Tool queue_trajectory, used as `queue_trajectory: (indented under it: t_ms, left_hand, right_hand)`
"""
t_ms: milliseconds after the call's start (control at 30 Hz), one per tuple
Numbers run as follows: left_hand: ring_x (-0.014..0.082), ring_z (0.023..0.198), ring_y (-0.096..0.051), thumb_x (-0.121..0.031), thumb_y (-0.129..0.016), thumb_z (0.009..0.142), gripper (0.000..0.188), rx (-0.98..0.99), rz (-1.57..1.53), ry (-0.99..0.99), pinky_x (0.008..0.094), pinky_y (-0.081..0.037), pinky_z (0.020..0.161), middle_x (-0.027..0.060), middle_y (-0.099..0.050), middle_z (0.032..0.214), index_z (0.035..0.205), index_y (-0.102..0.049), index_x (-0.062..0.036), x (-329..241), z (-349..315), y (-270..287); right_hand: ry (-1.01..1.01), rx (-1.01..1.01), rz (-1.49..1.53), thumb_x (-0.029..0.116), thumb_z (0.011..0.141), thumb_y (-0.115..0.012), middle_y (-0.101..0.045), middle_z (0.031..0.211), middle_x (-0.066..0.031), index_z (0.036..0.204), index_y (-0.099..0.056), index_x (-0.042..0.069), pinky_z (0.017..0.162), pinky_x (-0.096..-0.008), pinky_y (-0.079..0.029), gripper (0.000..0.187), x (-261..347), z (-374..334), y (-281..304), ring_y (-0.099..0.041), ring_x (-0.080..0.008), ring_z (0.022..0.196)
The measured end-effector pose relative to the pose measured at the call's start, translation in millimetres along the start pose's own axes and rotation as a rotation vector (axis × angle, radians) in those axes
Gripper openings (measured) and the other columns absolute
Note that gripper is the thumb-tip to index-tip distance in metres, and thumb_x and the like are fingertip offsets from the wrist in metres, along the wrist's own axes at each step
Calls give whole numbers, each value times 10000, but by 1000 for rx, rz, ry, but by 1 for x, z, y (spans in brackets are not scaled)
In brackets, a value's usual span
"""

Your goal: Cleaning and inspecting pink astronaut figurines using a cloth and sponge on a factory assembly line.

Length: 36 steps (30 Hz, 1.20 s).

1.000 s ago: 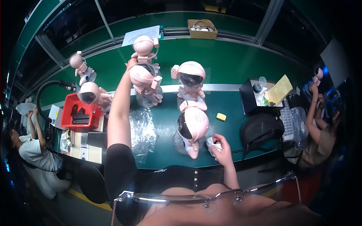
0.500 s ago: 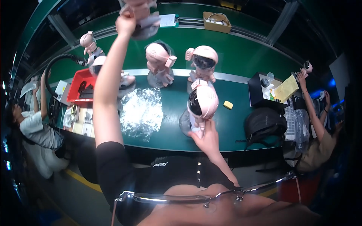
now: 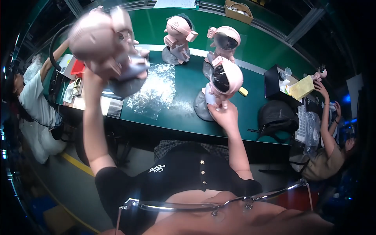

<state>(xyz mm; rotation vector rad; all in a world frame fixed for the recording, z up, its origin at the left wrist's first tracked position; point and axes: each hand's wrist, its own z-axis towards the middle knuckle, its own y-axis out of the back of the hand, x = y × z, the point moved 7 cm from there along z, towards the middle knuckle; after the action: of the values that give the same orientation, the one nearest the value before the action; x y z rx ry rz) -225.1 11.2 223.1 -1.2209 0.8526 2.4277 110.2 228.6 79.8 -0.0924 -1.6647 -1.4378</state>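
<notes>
Raised high on the left is a pink astronaut figurine [image 3: 96, 43] on a grey rocky base, blurred by motion. My left hand [image 3: 94, 78] is closed around its lower part, with most of the fingers hidden behind the figurine. At the right middle of the green bench, my right hand [image 3: 226, 114] grips another astronaut figurine [image 3: 234, 76], pink with a black visor, low down by its legs and grey base. That one stands upright on the bench top. A crinkled clear plastic sheet [image 3: 154, 88] lies between the two hands.
Two more figurines [image 3: 180, 37] [image 3: 227, 41] stand along the far side. A small yellow block [image 3: 243, 91] lies beside the right-hand figurine. Farther right are a black box [image 3: 276, 84] and a black bag [image 3: 276, 119]. People work at both ends.
My left hand has brought its figurine back from the far side, nearer to me and to the left. My right hand keeps its hold, and the whole view has shifted.
</notes>
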Motion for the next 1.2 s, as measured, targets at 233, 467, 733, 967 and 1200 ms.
queue_trajectory:
  t_ms: [233,467,733,967,1200]
  left_hand:
    - [124,624,-594,40,-578,729,156,-187,44,224,265,-457,625,104,-638,673,867,-645,7,54,-76,-83]
    - [142,714,-665,-69,-691,754,189,-154,134,276,270,-489,674,101,-685,744,928,-654,-5,95,-66,-96]
    - [324,1122,-512,-118,-726,718,347,-95,289,111,409,-388,946,149,-584,1158,1037,-627,-25,100,-82,-95]
    - [324,1240,-439,-68,-709,742,561,-234,223,25,412,-347,1032,161,-502,1293,1259,-508,13,85,-110,-72]
    - [326,1173,-498,-44,-663,772,465,-272,229,-2,395,-382,994,170,-523,1255,1216,-542,21,89,-122,-62]
  right_hand:
    - [119,139,754,73,764,-708,-499,1209,-80,1260,-423,18,916,-304,-412,575,-16,-1,39,-507,-166,1088]
    - [63,206,862,187,698,-690,-536,1155,-79,1213,-494,-4,894,-299,-431,583,-2,9,121,-523,-149,1041]
    - [227,330,1503,224,826,-533,-627,1079,-201,1196,-508,-39,831,-415,-523,454,35,15,176,-634,-313,946]
    - [231,144,1370,161,816,-561,-647,984,-153,1126,-518,-15,764,-357,-534,360,34,27,192,-654,-251,874]
    - [118,-99,853,173,876,-529,-588,1163,-129,1255,-472,-52,900,-318,-468,444,-14,113,225,-591,-214,1039]
